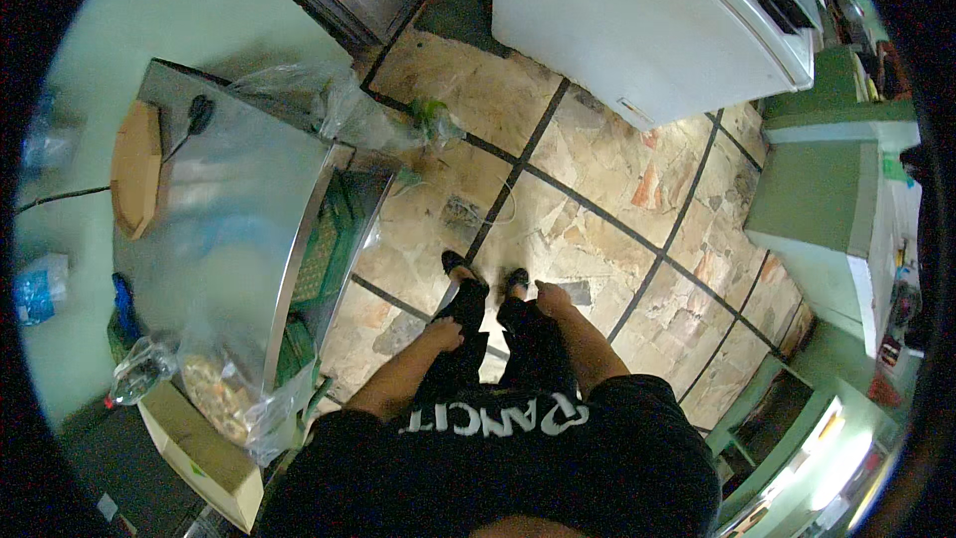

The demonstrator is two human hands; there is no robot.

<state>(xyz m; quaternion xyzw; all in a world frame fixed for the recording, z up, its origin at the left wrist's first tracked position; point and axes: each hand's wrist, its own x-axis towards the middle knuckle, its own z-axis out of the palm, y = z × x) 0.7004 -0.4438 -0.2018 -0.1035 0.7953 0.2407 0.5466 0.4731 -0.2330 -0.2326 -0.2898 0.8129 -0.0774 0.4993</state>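
My left hand hangs low in front of my left thigh, its fingers curled in against the black trousers. Over the right thigh is my right hand, also with bent fingers, one tip sticking out a little. Nothing shows in either hand, and both look small and grainy here. My two dark shoes rest on the stone-patterned floor just beyond the hands. To the left stands a metal-topped table, out of contact with my hands.
Clear plastic bags hang off the table's far corner. An octagonal wooden board, a bag of food, a plastic bottle and a cardboard box are at left. A white refrigerator stands ahead; green counters line the right.
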